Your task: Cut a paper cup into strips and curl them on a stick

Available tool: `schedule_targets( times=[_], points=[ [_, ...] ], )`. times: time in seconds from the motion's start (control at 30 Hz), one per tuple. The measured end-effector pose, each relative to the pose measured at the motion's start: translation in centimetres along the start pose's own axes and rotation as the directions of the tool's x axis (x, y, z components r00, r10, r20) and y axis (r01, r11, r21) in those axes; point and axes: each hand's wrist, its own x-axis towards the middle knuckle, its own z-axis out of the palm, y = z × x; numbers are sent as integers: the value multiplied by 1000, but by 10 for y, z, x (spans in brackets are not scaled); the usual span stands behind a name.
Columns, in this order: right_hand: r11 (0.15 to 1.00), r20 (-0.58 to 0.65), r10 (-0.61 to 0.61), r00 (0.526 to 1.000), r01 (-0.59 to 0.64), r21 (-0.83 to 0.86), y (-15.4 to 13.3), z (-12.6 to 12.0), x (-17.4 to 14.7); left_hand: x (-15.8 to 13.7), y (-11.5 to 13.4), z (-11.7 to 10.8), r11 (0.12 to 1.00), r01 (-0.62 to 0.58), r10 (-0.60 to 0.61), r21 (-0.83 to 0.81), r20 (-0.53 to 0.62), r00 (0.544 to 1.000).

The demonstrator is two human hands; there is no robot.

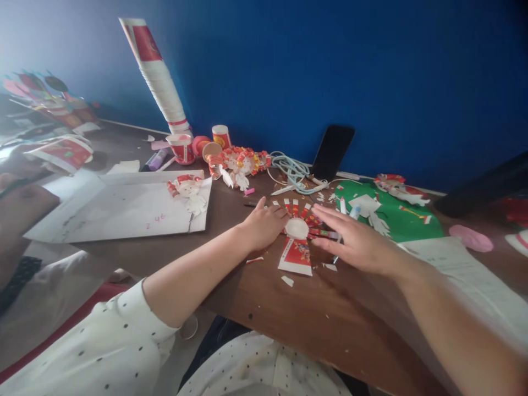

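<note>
A paper cup [296, 228] cut into red and white strips lies spread flat on the brown table, its round white base in the middle and one wide red panel pointing toward me. My left hand [266, 224] lies flat with its fingertips on the strips at the left. On the other side, my right hand [350, 236] is open, fingers stretched apart over or beside the right-hand strips. Something thin and partly hidden shows beneath those fingers; its kind cannot be made out. Small white paper scraps [287, 281] lie near the panel.
A tall leaning stack of paper cups [163, 88], cut-cup figures [239, 165], a coiled cable [292, 170] and a phone [334, 151] stand along the blue wall. A white board [124, 212] lies left, green paper [406, 223] right. Another person's arm [25, 214] is at far left.
</note>
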Motion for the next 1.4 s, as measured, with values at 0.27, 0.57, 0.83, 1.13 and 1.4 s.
schedule_targets(
  times=[0.27,0.57,0.83,1.13,1.4],
  points=[
    [996,4,-86,996,86,4,-28,39,10,-16,-30,-29,970,-136,121,-202,-84,989],
    [999,-90,10,996,-13,-34,-37,39,6,-14,36,-15,990,47,-63,-131,-121,991],
    [990,-282,110,953,-131,-58,-2,20,-14,-14,43,-1,992,-82,92,97,-111,989],
    [952,-229,130,965,-186,-244,35,33,-43,-12,40,2,996,-62,68,59,-114,991],
    [958,-316,113,942,-188,-218,5,19,-32,-13,43,5,997,-62,68,55,-114,991]
  ],
)
